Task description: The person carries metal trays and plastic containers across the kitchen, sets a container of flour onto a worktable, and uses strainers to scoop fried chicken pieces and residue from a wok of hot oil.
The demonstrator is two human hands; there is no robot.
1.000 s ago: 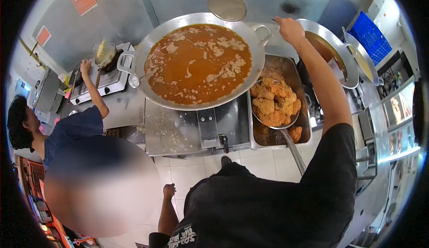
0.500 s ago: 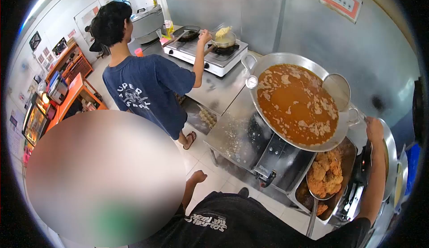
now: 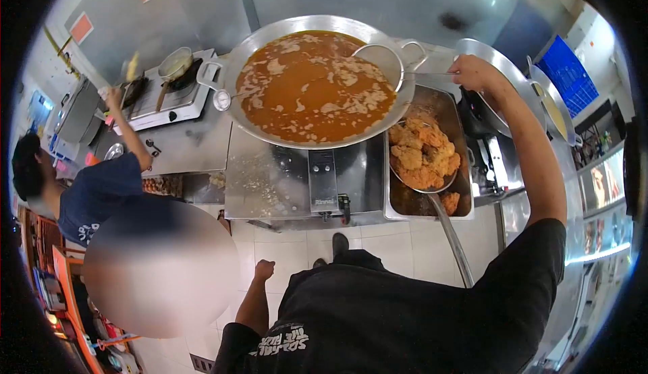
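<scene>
In the head view my right hand [image 3: 474, 75] is closed around the thin handle of a wire-mesh skimmer [image 3: 380, 62]. The skimmer's round head rests at the right side of a large two-handled wok [image 3: 237, 119], partly in brown oil [image 3: 304, 91] with pale foam patches. Down by my body, away from the counter, my left hand [image 3: 264, 269] is curled in a loose fist with nothing visible in it. Right of the wok, a second long-handled skimmer [image 3: 451, 232] holds several pieces of fried chicken [image 3: 425, 151] over a deep steel pan [image 3: 466, 128].
A co-worker [image 3: 101, 185] in a dark blue shirt stands left at a white two-burner stove [image 3: 196, 107], lifting yellowish food. A thermometer dial [image 3: 221, 100] sits at the wok's left rim. More large metal pans [image 3: 496, 53] stand at the right. A blurred oval covers the lower left.
My view has swung to the right, so the wok now appears nearer the middle. My right hand keeps its grip on the skimmer. The co-worker's lifted food has moved left of the small pot.
</scene>
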